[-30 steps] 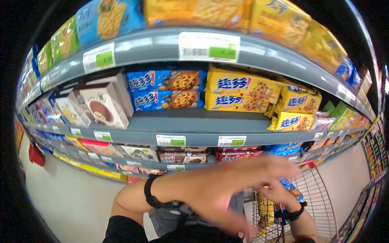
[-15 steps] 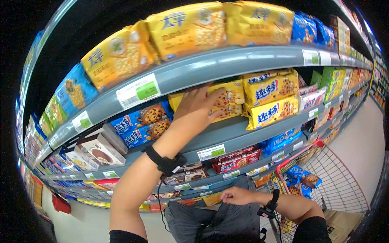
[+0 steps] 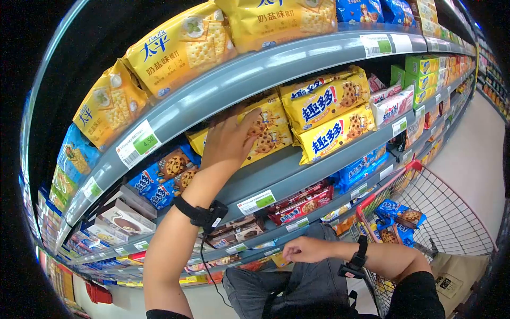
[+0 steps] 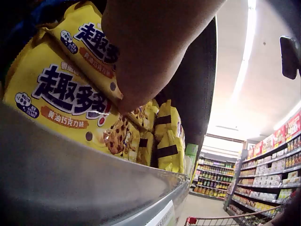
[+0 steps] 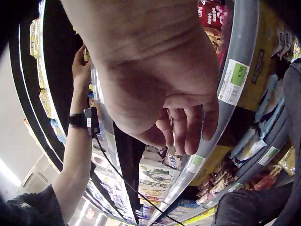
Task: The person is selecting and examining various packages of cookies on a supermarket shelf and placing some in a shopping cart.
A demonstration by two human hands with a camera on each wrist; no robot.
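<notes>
On the middle shelf my left hand (image 3: 228, 141) lies over yellow cookie packs (image 3: 273, 130), with spread fingers touching their front; some fingertips are hidden. The left wrist view shows the hand (image 4: 150, 52) across the upper of two stacked yellow packs (image 4: 70, 94). My right hand (image 3: 308, 249) hangs in front of the lower shelves, above the lap, holding nothing. Its fingers are loosely bent, as the right wrist view of the hand (image 5: 150, 89) also shows.
Blue cookie packs (image 3: 162, 175) lie left of the left hand, more yellow packs (image 3: 334, 130) right of it. The upper shelf edge (image 3: 212, 93) runs just above. A wire cart (image 3: 451, 212) with blue packs (image 3: 401, 215) and a beige bag (image 3: 459, 276) stands at the right.
The left hand has reached out to the yellow packs and stays there. The right hand has moved to the front of the lap. The head view has turned and come closer to the shelf.
</notes>
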